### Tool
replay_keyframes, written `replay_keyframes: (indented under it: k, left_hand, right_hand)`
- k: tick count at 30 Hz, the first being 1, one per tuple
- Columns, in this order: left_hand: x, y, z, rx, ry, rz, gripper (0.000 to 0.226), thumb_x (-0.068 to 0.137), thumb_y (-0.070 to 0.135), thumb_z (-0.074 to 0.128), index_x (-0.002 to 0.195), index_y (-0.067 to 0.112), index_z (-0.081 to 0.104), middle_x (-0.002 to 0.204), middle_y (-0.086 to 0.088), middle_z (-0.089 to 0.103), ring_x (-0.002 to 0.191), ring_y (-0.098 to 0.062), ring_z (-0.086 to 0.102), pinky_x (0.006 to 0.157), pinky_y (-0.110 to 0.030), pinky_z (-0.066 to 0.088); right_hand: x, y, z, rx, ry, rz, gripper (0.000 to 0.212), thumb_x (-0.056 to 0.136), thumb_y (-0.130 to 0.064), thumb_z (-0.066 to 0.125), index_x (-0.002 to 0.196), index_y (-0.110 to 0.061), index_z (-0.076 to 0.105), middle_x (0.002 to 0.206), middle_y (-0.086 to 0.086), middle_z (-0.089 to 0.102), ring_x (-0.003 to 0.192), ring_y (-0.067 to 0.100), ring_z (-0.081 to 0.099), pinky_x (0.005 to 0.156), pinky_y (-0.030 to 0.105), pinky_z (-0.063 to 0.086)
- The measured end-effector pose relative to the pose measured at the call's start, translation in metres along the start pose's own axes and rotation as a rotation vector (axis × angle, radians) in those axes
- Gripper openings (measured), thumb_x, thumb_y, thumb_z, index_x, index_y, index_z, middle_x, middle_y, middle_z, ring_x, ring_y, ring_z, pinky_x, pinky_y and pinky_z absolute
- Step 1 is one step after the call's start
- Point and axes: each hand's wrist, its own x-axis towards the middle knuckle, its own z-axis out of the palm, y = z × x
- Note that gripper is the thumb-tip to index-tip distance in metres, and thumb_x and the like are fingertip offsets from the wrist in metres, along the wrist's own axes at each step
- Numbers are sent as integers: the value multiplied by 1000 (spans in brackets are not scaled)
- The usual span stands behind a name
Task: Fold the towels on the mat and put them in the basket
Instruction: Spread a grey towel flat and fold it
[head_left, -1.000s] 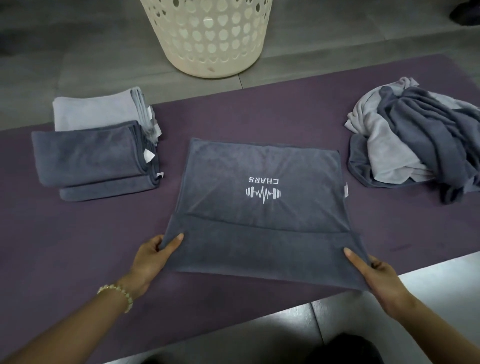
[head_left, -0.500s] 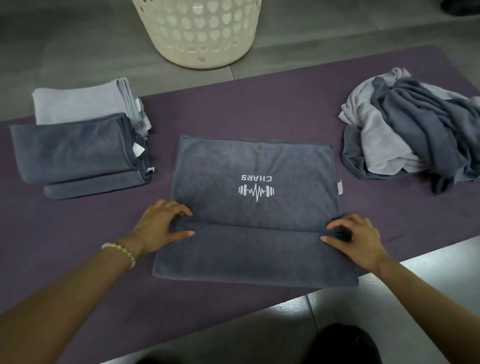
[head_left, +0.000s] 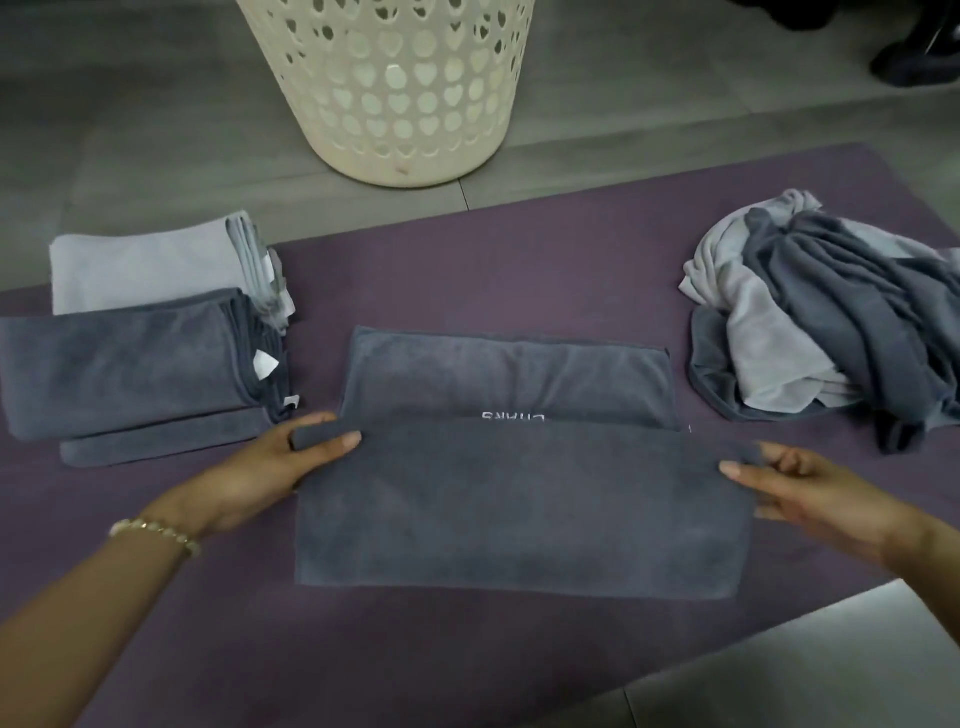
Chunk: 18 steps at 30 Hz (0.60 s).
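Head camera looks down on a purple mat laid on a grey tiled floor. The top of the frame cuts off the rim of the cream plastic basket with heart-shaped holes, which stands on the floor just past the mat's far edge. The heap of unfolded light and dark grey towels at the mat's right end runs out of frame. So does the left end of the folded dark grey towels, which lie near the left end with a folded light grey towel behind them.

The dark grey microfibre towel lies in the middle of the mat, its long axis running left to right, parallel to the near edge. Its near layer lies doubled over the far one. That layer's top edge covers the lower half of the white lettering, which cannot be read.

The left hand, with a beaded bracelet at the wrist, pinches the left top corner of this layer between thumb and fingers. The right hand is blurred, and pinches the right top corner, thumb on top and fingers curled behind the cloth.

Bare mat shows on both sides of the towel, towards the folded stack and the heap. A wide bare strip lies between it and the far edge. The towel's near right corner lies close to the mat's near edge.
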Motion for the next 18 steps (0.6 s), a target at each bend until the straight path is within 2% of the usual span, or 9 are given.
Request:
replay_keyframes:
  k: [2,3,5,7,9,11,14,16,18]
  left_hand:
    - [18,15,-4,-40,121,33,57,57,57,82,96,17,69,98,-5,72,89,-14,69,70,-22,57]
    - [31,20,-6,-65,179,38,46,68,49,76,100,16,67,100,-5,72,89,-13,69,70,-21,56]
    - [63,22,-13,-109,300,41,36,79,37,67,107,14,66,103,-4,71,94,-14,68,76,-23,56]
    - [95,15,-17,-134,453,56,26,85,32,66,103,13,66,98,-4,70,97,-19,63,81,-27,52]
    - [117,2,-16,14,622,11,25,89,30,64,102,9,65,94,-5,67,93,-18,57,77,-26,48]
    - [123,-8,-11,204,740,-65,34,90,31,63,108,1,64,99,-10,65,89,-18,56,78,-27,45]
    - [117,-7,-4,343,762,88,21,92,23,61,95,2,60,84,-4,63,81,-21,58,69,-25,42]
    - [114,0,0,355,824,214,14,92,18,61,86,6,57,71,4,58,69,-13,55,59,-13,41]
    - [118,10,3,328,857,263,12,91,17,61,85,7,58,70,7,57,65,-4,52,55,-4,40]
  right_hand:
    - [12,-16,-4,30,76,-55,67,48,-51,88,104,-18,73,107,4,73,98,15,70,72,21,57]
    - [21,-26,-4,43,118,-85,63,50,-49,87,104,-17,73,106,5,73,94,13,70,69,19,56]
    - [44,-43,-1,136,236,-118,35,70,-33,75,99,-14,70,106,5,72,86,10,71,67,17,57]
    - [71,-47,3,169,393,-101,10,88,-21,63,94,-14,67,102,5,70,81,7,68,75,19,58]
    - [95,-40,10,161,480,-42,9,92,-21,61,91,-14,66,104,12,68,78,11,66,75,21,56]
    - [111,-26,20,44,590,18,18,90,-22,65,93,-5,67,105,14,66,87,21,61,80,29,51]
    - [120,-16,34,-224,724,-36,25,85,-18,71,91,6,63,88,11,58,89,29,57,87,35,44]
    - [122,-15,32,-226,771,-92,30,83,-14,73,84,13,60,80,11,56,79,23,53,79,22,48]
    - [121,-20,28,-165,829,-122,26,82,-12,73,70,5,57,69,9,53,65,6,53,59,4,41]
